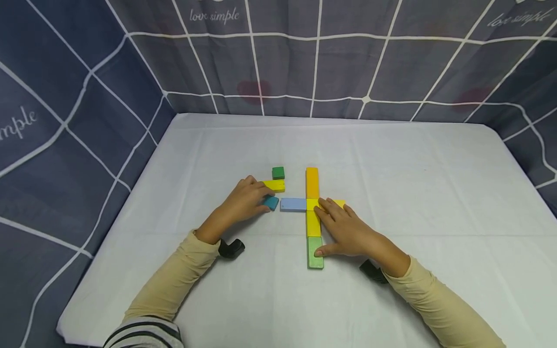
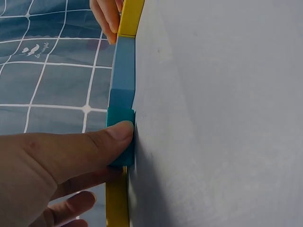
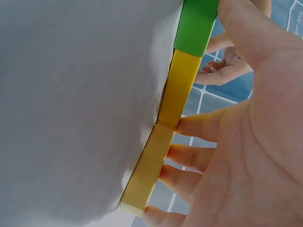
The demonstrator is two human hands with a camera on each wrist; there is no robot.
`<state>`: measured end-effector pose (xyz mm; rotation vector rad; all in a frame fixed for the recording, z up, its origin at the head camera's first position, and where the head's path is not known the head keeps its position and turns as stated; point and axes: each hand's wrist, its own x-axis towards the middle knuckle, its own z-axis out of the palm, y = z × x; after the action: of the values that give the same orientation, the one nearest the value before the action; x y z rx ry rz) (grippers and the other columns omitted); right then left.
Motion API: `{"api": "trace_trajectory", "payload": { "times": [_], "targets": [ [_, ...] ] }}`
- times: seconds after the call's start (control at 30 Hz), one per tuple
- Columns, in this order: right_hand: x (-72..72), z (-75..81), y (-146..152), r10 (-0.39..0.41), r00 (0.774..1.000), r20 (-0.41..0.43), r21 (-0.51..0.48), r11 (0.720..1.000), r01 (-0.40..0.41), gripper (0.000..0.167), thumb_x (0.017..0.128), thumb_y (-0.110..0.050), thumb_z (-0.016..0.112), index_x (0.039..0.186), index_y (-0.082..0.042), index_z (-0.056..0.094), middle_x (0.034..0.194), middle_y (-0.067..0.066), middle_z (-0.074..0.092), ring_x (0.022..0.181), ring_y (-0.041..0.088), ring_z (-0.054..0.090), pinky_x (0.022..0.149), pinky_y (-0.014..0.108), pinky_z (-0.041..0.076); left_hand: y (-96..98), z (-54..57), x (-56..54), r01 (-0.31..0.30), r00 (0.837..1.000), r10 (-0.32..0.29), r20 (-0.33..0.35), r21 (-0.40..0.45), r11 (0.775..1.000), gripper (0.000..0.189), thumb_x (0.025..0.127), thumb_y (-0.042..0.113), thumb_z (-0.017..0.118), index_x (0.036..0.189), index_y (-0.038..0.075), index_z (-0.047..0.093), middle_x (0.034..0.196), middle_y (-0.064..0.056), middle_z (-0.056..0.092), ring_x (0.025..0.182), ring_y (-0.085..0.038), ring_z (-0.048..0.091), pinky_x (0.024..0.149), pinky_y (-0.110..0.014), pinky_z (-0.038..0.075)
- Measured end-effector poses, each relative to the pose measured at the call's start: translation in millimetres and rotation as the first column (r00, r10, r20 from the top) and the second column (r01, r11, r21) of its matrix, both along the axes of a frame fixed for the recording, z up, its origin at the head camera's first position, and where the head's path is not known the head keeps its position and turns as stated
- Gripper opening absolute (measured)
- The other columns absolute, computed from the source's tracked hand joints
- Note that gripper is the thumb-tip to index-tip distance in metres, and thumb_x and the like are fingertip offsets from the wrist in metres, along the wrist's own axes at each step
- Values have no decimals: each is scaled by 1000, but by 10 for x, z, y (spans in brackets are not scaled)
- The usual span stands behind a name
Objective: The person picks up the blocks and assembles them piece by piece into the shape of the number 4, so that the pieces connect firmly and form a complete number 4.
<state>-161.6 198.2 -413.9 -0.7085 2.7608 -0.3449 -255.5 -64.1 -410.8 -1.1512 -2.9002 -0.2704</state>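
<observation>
My left hand pinches a teal block between thumb and fingers; the left wrist view shows the thumb on the near face of this teal block. To its right lies a light blue block, the left arm of a cross of blocks. An orange block forms the top, a yellow block and a light green block the lower part. My right hand rests with spread fingers on the yellow right arm, partly hiding it, its thumb on the light green block.
Beyond the left hand lie a yellow block, partly hidden by the fingers, and a small green block. White cloth covers the table. A dark grid-patterned curtain stands behind and at the sides.
</observation>
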Motion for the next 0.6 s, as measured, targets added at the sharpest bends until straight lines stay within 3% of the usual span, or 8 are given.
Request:
{"api": "trace_trajectory", "payload": {
  "times": [0.6],
  "targets": [
    [4, -6, -5, -3, 1000, -5, 1, 1000, 3, 106, 68, -68, 60, 143, -1, 24, 152, 17, 12, 140, 34, 10, 107, 59, 15, 11, -21, 17, 20, 999, -21, -45, -18, 1000, 41, 76, 28, 73, 113, 13, 65, 108, -5, 64, 90, -21, 47, 76, -32, 38]
  ]
}}
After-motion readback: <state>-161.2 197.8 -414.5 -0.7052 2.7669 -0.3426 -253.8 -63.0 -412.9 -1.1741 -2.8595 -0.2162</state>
